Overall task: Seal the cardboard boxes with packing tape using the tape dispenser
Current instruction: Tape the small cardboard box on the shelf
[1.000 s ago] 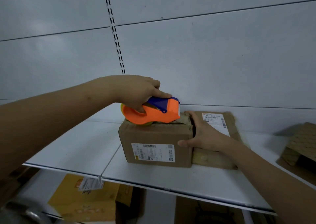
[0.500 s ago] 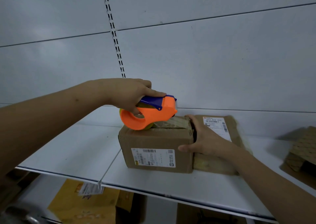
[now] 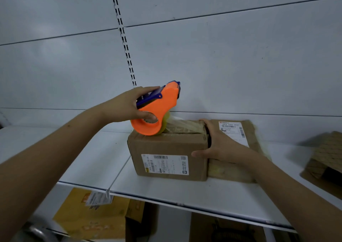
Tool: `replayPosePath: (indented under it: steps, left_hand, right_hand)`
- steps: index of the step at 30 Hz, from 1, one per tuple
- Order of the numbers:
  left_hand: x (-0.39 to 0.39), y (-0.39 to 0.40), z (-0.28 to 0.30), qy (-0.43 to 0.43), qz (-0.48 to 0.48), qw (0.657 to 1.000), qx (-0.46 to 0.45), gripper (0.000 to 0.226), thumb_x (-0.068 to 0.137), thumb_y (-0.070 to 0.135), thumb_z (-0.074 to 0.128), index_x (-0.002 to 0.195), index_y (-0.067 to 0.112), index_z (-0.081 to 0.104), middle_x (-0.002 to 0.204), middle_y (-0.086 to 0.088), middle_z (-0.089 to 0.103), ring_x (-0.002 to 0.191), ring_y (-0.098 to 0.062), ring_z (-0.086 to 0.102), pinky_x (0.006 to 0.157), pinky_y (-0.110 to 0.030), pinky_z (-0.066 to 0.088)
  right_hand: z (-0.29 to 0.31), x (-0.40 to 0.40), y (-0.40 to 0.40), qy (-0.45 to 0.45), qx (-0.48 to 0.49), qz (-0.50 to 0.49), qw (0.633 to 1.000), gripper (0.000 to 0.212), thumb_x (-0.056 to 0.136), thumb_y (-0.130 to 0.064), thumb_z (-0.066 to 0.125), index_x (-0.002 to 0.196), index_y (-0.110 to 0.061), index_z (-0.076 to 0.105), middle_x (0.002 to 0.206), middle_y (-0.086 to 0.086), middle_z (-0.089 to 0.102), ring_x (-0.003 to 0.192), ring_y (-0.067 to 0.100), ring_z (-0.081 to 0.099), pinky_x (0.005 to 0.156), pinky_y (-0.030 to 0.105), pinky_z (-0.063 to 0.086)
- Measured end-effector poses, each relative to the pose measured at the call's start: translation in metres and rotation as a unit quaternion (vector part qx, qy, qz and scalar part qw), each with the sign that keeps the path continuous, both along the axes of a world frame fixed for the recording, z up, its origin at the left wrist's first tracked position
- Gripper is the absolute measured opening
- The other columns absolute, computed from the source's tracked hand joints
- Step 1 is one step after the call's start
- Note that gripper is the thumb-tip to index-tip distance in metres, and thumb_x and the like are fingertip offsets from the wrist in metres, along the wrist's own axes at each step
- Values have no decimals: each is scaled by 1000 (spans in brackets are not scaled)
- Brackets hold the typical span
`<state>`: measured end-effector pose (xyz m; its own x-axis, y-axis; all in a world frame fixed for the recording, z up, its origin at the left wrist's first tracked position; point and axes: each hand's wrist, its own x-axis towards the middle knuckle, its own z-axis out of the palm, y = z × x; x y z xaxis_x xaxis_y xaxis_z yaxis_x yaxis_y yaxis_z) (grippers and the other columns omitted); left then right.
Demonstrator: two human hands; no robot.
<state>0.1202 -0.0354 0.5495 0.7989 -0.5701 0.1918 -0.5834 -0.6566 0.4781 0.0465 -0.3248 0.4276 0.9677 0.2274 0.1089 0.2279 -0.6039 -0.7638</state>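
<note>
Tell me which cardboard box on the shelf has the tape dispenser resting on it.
The front box with the white label facing you; the orange tape dispenser sits on its top left. The flatter box behind carries none.

Left hand [image 3: 127, 106] curled gripping, right hand [image 3: 220, 145] clasping, arms extended

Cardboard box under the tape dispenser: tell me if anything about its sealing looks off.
The tape across the top of the cardboard box looks wrinkled and bunched rather than flat, running from the tape dispenser toward the right hand. The box's right top edge looks crumpled.
</note>
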Motion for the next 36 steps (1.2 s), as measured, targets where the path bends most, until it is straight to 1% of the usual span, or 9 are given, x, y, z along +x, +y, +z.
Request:
replayPosePath:
  steps: [4, 9, 13, 21, 25, 28, 30, 34, 36]
  left_hand:
    - [0, 2, 0, -24, 9, 999, 35, 84, 79, 38, 81, 148, 45, 34, 127, 13, 53, 110, -6, 53, 86, -18, 43]
    - [1, 4, 1, -83, -9, 992, 92, 75, 90, 7, 63, 151, 39, 33, 115, 3, 54, 105, -16, 56, 89, -35, 48]
    - [-2, -5, 7, -94, -10, 983, 156, 82, 86, -3, 59, 153, 34, 30, 106, 8, 47, 99, -17, 53, 78, -26, 42]
    - [-5, 2, 24, -185, 22, 913, 364, 77, 92, -1, 52, 156, 32, 24, 119, 3, 46, 92, -14, 46, 62, -19, 31]
    - [-1, 21, 14, -201, 45, 952, 229, 70, 88, -2, 59, 149, 28, 42, 128, 0, 58, 107, -18, 56, 82, -24, 41]
    - [-5, 37, -16, -192, 115, 975, -4, 70, 78, -9, 64, 138, 27, 57, 124, 2, 64, 109, -15, 58, 87, -17, 42]
    - [-14, 35, -42, -187, 176, 952, -165, 67, 76, -11, 61, 132, 25, 62, 122, 6, 65, 107, -6, 58, 89, -14, 45]
    - [-21, 13, -85, -94, 233, 860, -444, 52, 83, -5, 65, 125, 26, 65, 116, 5, 70, 100, -12, 68, 87, -30, 58]
    - [-23, 6, -94, -57, 263, 832, -485, 37, 88, 4, 68, 110, 32, 65, 104, 4, 71, 92, -16, 70, 84, -37, 60]
  right_hand:
    - [0, 0, -1, -3, 5, 4, 1000, 106, 66, -46, 87, 147, -38, 18, 122, -24, 45, 111, -2, 50, 87, 12, 39]
    - [0, -3, -1, -30, 26, 28, 999, 107, 69, -47, 85, 147, -55, 12, 124, -29, 41, 114, -5, 49, 88, 7, 40]
    - [0, -4, 0, -67, -14, 47, 997, 90, 74, -49, 80, 140, -67, 20, 127, -17, 43, 118, 1, 47, 103, 25, 43]
    - [-2, -3, 0, -80, -9, 56, 995, 84, 74, -51, 80, 137, -68, 27, 129, -9, 46, 120, 4, 47, 105, 34, 44]
    - [-4, 0, -2, -84, -13, 48, 995, 86, 72, -55, 79, 137, -69, 25, 128, -10, 47, 119, 3, 48, 105, 32, 44]
    - [-4, 1, -2, -84, -23, 50, 995, 87, 71, -57, 77, 138, -69, 22, 132, -11, 46, 120, 3, 48, 104, 32, 43]
    - [-5, 0, -2, -87, -22, 54, 994, 87, 72, -55, 78, 138, -68, 22, 132, -11, 46, 119, 1, 47, 103, 29, 43]
    - [-6, 0, -1, -96, -19, 56, 994, 88, 71, -56, 78, 138, -68, 23, 134, -12, 45, 121, 0, 46, 103, 24, 41]
    - [-7, 0, -1, -96, -18, 60, 993, 88, 71, -55, 78, 139, -67, 24, 135, -12, 45, 122, 0, 45, 104, 27, 41]
